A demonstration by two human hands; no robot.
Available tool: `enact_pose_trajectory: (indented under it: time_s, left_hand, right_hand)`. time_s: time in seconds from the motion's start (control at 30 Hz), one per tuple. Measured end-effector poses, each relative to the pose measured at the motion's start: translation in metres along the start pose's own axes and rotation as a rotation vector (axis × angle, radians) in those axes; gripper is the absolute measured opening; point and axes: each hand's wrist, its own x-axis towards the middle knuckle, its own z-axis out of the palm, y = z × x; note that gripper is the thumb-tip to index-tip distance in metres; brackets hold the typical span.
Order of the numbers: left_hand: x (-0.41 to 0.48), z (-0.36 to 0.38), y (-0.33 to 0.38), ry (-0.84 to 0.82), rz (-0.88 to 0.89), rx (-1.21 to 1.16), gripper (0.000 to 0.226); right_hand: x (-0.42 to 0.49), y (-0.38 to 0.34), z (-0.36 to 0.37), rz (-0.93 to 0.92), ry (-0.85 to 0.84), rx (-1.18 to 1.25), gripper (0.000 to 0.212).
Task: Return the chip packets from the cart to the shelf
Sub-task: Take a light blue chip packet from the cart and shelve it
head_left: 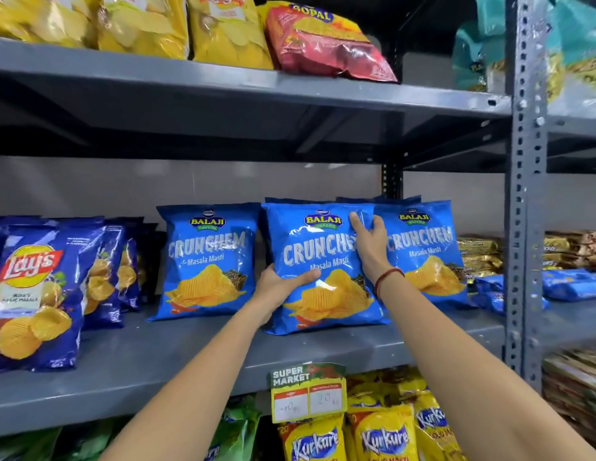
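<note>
Both hands held a blue Crunchem packet [318, 261] upright on the middle shelf [190, 364].
The left hand [279, 285] clasped its lower left edge, thumb across the front; the right hand [369, 242] gripped its upper right edge, fingers tucked against the right neighbour packet [428, 251]. The left neighbour packet [206, 261] stood just beside, with a thin gap between. Bare shelf lay open in front, with Lay's packets [33, 294] further left.

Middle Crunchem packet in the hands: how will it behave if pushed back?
The Crunchem packet looks air-puffed, so probably light for its size and squashy; chips inside could crush. Its glossy film may slip, though the left hand and right hand grip opposite sides. Standing on its bottom edge on the shelf, it might tip.
</note>
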Motion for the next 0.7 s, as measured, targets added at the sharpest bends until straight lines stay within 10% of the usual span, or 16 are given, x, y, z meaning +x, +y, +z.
enact_pose_trajectory:
  time_s: [0.33, 0.5, 0.7]
  left_hand:
    - [-0.026, 0.002, -0.006, 0.305, 0.112, 0.234, 0.100]
    - [-0.066, 0.042, -0.003, 0.399, 0.525, 0.381, 0.067]
    - [-0.113, 0.123, -0.016, 0.143, 0.722, 0.302, 0.043]
  right_hand:
    - [-0.036, -0.008, -0.034, -0.126, 0.041, -0.232, 0.055]
    - [-0.095, -0.016, -0.074, -0.187, 0.105, -0.215, 0.039]
    - [-0.172, 0.016, -0.154, -0.150, 0.234, -0.249, 0.025]
